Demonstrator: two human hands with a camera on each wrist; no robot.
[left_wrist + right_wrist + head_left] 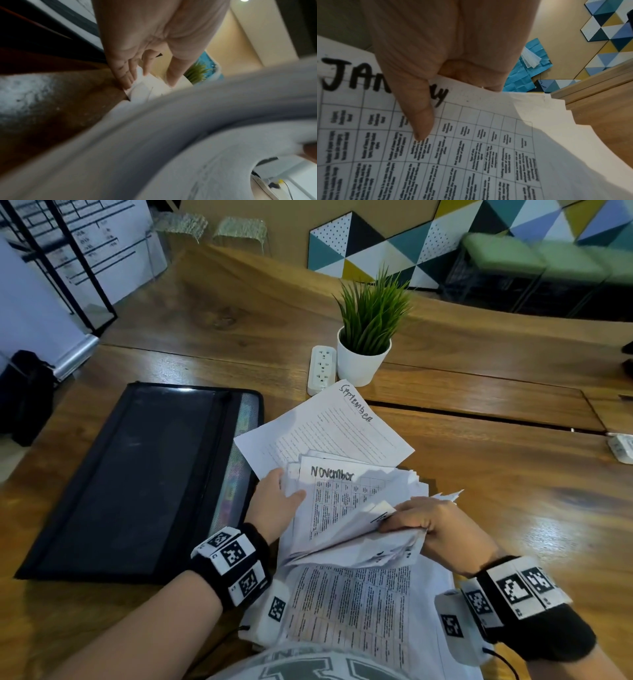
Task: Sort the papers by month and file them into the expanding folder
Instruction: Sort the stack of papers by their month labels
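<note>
A black expanding folder (137, 474) lies flat on the left, its coloured tabs along the right edge. Beside it sits a loose stack of papers (359, 604). A sheet marked September (325, 429) lies at the far side. A table sheet marked November (342, 494) is exposed on top. My left hand (291, 484) rests at the stack's left edge with straight fingers (126, 81) and its thumb on the November sheet. My right hand (404, 525) grips a bunch of sheets bent back toward me. Its thumb (423, 121) presses a sheet marked January (471, 148).
A potted green plant (366, 337) and a white power strip (322, 369) stand just beyond the papers. A small white object (621, 446) lies at the right edge. The wooden table (496, 491) extends to the right; a seam runs across it behind the papers.
</note>
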